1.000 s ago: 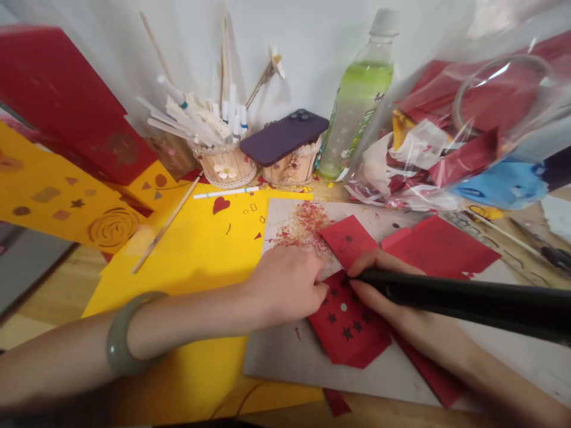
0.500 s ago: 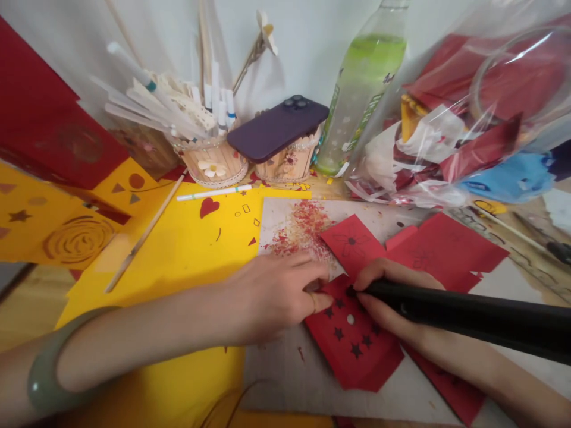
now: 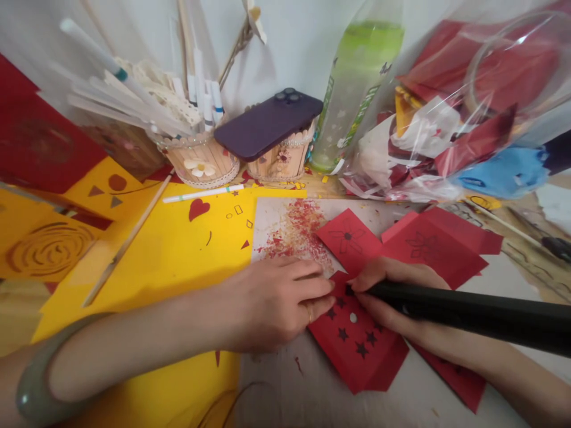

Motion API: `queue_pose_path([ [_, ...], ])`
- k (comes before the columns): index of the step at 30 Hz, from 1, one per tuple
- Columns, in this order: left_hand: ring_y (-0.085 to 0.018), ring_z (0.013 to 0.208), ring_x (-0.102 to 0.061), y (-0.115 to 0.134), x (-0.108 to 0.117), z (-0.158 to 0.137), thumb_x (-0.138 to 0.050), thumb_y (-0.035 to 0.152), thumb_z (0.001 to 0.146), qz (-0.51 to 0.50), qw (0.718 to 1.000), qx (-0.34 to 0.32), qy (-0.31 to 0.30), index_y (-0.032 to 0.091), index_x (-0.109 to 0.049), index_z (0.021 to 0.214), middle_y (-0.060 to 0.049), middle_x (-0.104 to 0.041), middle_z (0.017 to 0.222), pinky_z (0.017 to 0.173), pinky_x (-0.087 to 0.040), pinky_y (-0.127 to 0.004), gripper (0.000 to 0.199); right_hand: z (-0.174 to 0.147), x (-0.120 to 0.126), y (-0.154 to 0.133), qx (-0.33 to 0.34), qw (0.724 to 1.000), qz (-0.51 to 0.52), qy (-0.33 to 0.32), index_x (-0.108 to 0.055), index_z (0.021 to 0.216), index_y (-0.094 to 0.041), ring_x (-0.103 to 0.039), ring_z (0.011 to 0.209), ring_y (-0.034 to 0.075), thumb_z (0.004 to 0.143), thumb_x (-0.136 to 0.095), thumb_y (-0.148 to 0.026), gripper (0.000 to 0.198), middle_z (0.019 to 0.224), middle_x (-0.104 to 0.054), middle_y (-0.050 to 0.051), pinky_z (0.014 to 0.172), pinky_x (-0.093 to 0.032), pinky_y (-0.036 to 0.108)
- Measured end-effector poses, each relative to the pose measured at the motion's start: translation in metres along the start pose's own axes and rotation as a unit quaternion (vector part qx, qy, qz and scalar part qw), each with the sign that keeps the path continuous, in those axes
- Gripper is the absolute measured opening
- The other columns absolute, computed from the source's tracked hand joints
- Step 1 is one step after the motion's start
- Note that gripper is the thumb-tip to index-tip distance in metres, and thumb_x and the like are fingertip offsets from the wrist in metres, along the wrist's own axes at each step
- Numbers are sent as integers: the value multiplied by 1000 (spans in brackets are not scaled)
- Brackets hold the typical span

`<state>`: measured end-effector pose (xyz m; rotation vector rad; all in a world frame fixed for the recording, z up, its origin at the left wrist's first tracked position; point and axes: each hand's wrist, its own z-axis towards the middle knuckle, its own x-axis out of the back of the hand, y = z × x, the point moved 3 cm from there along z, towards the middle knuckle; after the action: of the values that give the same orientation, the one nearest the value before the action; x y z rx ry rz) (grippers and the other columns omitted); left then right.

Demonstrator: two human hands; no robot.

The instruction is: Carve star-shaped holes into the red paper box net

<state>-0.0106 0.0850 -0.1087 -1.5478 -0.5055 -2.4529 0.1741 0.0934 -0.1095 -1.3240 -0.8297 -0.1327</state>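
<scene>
My right hand grips a thick black pen-shaped tool near its tip, which meets the upper part of a red paper piece. Dark star shapes and one small pale round spot mark this paper. Across its upper left edge lie the fingers of my left hand, stretched out and holding nothing. Just above is a red paper square with a drawn flower. To its right, another red piece bears a similar flower. Part of a further red piece shows under my right wrist.
Yellow paper and a grey board cover the table, with red and yellow scraps. Behind stand a wooden pot of pens, a phone on another pot, a green bottle and a clear plastic bag.
The view has shifted slightly, moving the things at the back leftward. My left fingers look a little straighter on the paper. My right hand keeps the black tool near the same spot.
</scene>
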Motion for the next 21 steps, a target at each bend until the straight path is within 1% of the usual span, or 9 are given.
queue_pose_path([
  [3, -20, 97, -61, -1, 0, 0, -35, 16, 97, 7, 1000, 6, 14, 12, -66, 96, -3, -70, 100, 79, -52, -31, 32, 0, -2, 1, -5, 1000, 15, 12, -59, 74, -24, -64, 61, 15, 78, -58, -25, 5, 68, -67, -1, 49, -47, 24],
  [9, -21, 96, -63, -1, 0, 0, -36, 16, 96, 12, 1000, -12, 0, 13, -67, 97, -4, -70, 101, 75, -54, -31, 31, 2, -5, 0, -1, 999, 44, -5, -59, 74, -25, -62, 58, 14, 80, -57, -26, 6, 67, -67, -2, 48, -47, 24],
  [14, -19, 98, -62, -3, -1, -1, -33, 16, 97, 5, 1000, 0, -20, 14, -66, 100, -5, -69, 102, 82, -54, -33, 34, 2, -5, 2, -19, 999, 44, -11, -59, 74, -26, -60, 53, 15, 78, -58, -27, 5, 64, -66, -1, 46, -48, 26],
  [17, -20, 105, -60, -3, -1, -3, -37, 17, 96, 10, 1000, -12, -25, 15, -66, 103, -3, -68, 109, 89, -53, -33, 30, 2, -4, 3, -25, 999, 45, -12, -60, 74, -27, -61, 55, 16, 78, -58, -28, 5, 65, -66, 0, 47, -48, 28],
  [21, -25, 109, -59, -4, -2, -6, -44, 16, 93, -3, 999, -23, -32, 12, -64, 109, -4, -65, 116, 88, -54, -37, 26, 5, -2, 4, -13, 997, 47, -61, -62, 75, -27, -59, 51, 14, 77, -59, -24, 4, 64, -65, -2, 46, -47, 25],
])
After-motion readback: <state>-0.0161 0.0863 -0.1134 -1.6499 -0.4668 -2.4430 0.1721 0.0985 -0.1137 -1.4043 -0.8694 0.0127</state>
